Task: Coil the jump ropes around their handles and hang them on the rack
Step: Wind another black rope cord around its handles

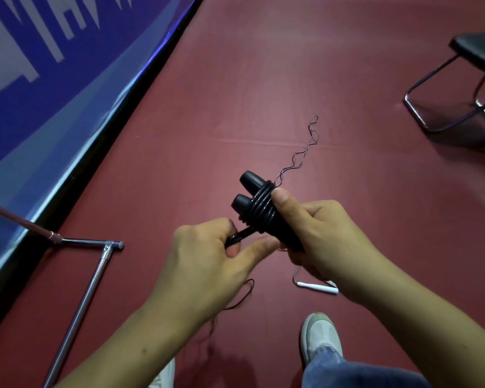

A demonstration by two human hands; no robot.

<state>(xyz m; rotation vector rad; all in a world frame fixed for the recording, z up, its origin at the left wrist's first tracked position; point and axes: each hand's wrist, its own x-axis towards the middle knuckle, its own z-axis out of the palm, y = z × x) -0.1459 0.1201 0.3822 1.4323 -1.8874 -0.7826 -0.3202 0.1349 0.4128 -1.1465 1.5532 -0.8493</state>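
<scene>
Clamps right hand (pixel 317 236) round the paired handles (pixel 252 189), thumb (pixel 280 200) pressing the wound coils (pixel 259 211) to stop them slipping, and pinches with left hand (pixel 207 256) the rope's free length (pixel 242 235) taut for another turn, mid-air above the floor (pixel 263 79), not yet hung.

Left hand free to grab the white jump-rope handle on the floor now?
Probably not: the left hand pinches the black rope, and the white handle lies on the red floor, partly hidden behind the right forearm.

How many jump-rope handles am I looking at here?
3: a black handle and a second black handle together in the right hand, and a white handle on the floor beneath. Another may be hidden behind the arm.
</scene>
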